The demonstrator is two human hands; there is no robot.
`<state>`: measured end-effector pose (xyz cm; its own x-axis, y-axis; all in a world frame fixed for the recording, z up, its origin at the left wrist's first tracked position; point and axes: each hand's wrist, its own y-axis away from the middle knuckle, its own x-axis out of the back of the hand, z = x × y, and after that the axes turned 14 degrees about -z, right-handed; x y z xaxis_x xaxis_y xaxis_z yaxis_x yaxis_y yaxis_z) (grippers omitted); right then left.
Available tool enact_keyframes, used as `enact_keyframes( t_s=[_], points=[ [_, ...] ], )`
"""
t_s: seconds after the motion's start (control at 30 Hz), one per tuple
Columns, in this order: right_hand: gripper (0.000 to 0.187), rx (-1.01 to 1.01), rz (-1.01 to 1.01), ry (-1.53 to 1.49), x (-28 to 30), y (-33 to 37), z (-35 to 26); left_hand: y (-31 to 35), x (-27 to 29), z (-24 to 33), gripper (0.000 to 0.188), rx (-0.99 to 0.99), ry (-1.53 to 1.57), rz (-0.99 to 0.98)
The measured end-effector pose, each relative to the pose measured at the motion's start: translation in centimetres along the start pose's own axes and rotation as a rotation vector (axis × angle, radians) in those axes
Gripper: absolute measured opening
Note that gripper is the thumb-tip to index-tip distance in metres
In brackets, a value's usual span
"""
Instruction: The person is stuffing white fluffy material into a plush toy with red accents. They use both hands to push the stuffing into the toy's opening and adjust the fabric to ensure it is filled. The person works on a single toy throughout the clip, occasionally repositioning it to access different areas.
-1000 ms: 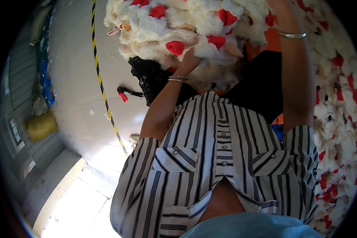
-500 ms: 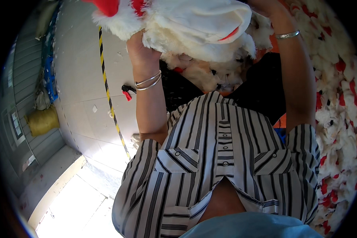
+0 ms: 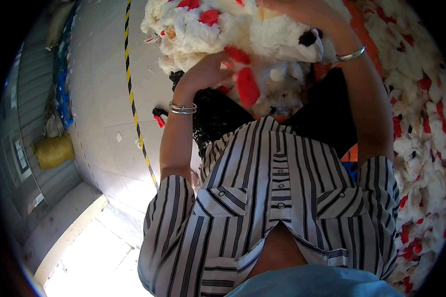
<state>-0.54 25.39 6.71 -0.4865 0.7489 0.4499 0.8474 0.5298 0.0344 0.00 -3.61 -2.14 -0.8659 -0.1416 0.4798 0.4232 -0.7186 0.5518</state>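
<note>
My left hand (image 3: 208,74) is raised in front of the fluffy heap, its fingers closed at a red fabric piece (image 3: 248,86) that hangs down, smeared by motion. Whether this red piece is joined to white plush I cannot tell. At the top edge my right hand (image 3: 305,12) grips a white plush piece (image 3: 277,39) with a black patch at its lower right end; its fingertips are partly cut off by the frame. Behind and around both hands lies a heap of white plush pieces (image 3: 193,37) with red parts.
More white and red plush pieces (image 3: 421,163) cover the right side. Black and yellow striped tape (image 3: 132,99) runs along the pale floor (image 3: 101,89) to the left. A small black and red scrap (image 3: 159,118) lies beside it. A yellow roll (image 3: 53,151) stands by the far-left wall.
The large white plush piece with a smooth cloth side has left my left hand's grip and is gone from view. My left hand has moved down and right to the red piece; my right hand has moved left.
</note>
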Motion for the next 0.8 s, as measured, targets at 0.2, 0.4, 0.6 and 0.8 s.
enact_keyframes(
  t_s=[0.2, 0.4, 0.6, 0.8],
  points=[
    [0.027, 0.172, -0.035, 0.007, -3.4, -1.4, 1.5, -3.0, -1.3, 4.8, 0.057, -0.474, 0.416, 0.497],
    [0.024, 0.057, 0.049, -0.693, -2.7, -2.1, 1.7, -1.7, -1.8, 5.7, 0.036, -0.427, 0.716, 0.611],
    [0.054, -0.076, -0.315, 0.005, -4.4, -1.6, 3.9, -0.3, -0.8, 5.8, 0.053, -0.593, 1.225, 0.815],
    [0.07, 0.067, -0.271, -0.341, -5.6, -0.7, 1.1, 0.2, -0.8, 5.8, 0.057, -0.696, 1.266, 0.797]
  ],
)
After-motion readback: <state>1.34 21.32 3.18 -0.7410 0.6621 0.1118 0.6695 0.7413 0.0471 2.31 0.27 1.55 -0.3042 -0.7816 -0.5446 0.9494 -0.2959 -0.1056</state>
